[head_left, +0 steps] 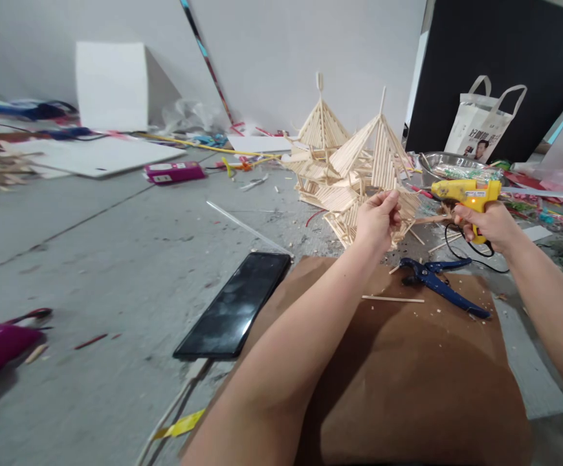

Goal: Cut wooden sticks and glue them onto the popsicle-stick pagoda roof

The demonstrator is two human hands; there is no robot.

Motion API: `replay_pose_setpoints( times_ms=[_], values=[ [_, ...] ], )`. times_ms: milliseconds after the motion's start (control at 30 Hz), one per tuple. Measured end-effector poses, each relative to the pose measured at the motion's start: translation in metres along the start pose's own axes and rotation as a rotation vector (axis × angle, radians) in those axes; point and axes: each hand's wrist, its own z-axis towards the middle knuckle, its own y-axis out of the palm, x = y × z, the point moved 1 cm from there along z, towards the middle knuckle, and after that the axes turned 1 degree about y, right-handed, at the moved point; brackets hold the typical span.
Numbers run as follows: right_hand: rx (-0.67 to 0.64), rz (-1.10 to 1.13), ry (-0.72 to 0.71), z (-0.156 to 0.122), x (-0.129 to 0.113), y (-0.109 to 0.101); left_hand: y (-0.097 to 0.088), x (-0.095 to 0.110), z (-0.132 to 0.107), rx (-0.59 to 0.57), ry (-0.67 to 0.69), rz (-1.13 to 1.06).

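Head view — right hand (495,225) grips glue gun (466,191); left hand (377,219) pinched near stick model (352,155); contents unclear.

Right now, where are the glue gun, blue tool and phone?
Glue gun (464,191), head view: on its yellow body.
Blue tool (441,287), head view: on the lower handle.
Phone (233,309), head view: on its dark screen.

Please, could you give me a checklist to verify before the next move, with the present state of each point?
1. Glue gun gripped in the right hand: ok.
2. Small light on the glue gun lit: ok.
3. Glue gun's tip apart from the left hand: ok.
4. Something pinched in the left hand: cannot tell, too small to see.
5. Blue pliers put away: not ok, lying on the brown board.
6. Phone apart from the glue gun: ok.
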Motion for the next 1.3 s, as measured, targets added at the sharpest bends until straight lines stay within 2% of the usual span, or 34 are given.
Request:
replay_pose_setpoints(
  times_ms=[167, 433, 767, 867, 1100, 1200, 1300],
  values=[
    [-0.004, -0.017, 0.012, 0.001, 0.001, 0.004, 0.0, 0.002, 0.001, 0.009, -0.007, 0.001],
    [-0.007, -0.055, 0.014, 0.002, 0.01, -0.001, 0.001, 0.005, 0.001, 0.013, -0.073, -0.071],
    [-0.03, -0.031, 0.062, -0.001, 0.017, -0.002, 0.004, 0.007, 0.0, 0.015, -0.093, -0.127],
    [-0.049, -0.066, 0.139, -0.004, 0.03, -0.006, 0.003, 0.006, 0.002, 0.009, -0.097, -0.125],
    [0.015, -0.044, 0.471, -0.008, 0.081, -0.021, 0.002, 0.005, 0.004, 0.012, -0.083, -0.118],
    [0.088, -0.175, 0.521, -0.004, 0.099, -0.03, 0.002, 0.005, 0.004, 0.017, -0.086, -0.107],
    [0.099, -0.476, 0.51, 0.004, 0.109, -0.04, 0.002, 0.005, 0.005, 0.014, -0.08, -0.097]
  ],
)
